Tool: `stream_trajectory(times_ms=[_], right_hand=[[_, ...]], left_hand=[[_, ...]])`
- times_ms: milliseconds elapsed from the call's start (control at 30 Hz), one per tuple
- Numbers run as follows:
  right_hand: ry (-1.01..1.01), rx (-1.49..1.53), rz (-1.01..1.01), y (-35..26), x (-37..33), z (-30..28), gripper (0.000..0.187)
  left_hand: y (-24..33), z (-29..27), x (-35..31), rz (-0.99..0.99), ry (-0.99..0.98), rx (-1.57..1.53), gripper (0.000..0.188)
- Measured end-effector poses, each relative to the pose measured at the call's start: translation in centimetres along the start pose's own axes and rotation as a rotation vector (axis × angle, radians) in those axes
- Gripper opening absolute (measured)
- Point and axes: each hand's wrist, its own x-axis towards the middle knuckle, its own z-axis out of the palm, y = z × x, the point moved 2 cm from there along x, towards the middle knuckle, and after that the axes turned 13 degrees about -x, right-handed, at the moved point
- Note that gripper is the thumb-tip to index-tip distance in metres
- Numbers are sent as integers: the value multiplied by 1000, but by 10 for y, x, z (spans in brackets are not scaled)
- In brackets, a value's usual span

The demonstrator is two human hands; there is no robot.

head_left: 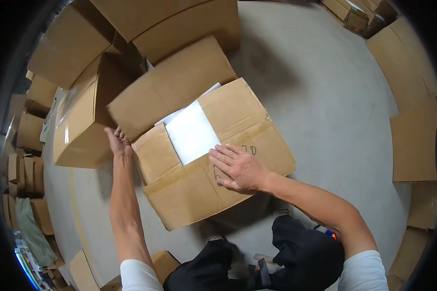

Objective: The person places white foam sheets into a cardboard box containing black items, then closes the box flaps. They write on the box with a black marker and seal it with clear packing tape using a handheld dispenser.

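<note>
A cardboard box (247,165) sits in front of me, turned at an angle, its near and side flaps folded inward. Between those flaps shows a white foam-like sheet (192,133). The far flap (172,89) stands raised and looks slightly blurred. At that flap's left end is my left hand (117,141), fingers stretched out and touching its lower corner; part of the contact is hidden. My right hand (240,167) lies flat on the near flap, fingers extended, partly covering dark handwritten marks. What lies beneath the white sheet is hidden.
Large cardboard boxes (77,121) stand close by on the left, and another (189,29) is just beyond the far flap. More cartons (415,145) line the right side. Grey floor (335,111) lies between. My legs (306,254) are close below the box.
</note>
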Motion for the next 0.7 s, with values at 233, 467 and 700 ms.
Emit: stream_trajectory(times_ms=[233,467,700], right_hand=[[-22,-42,37,22,-29,-1,71],[3,-116,220,19,2,-7,78],[-41,-98,244,26,4,-1,81]], left_hand=[[-143,156,-46,-102,93,1886,53],[-200,116,-87,193,-234,2250,43],[-236,150,62,424,-247,2252,51]])
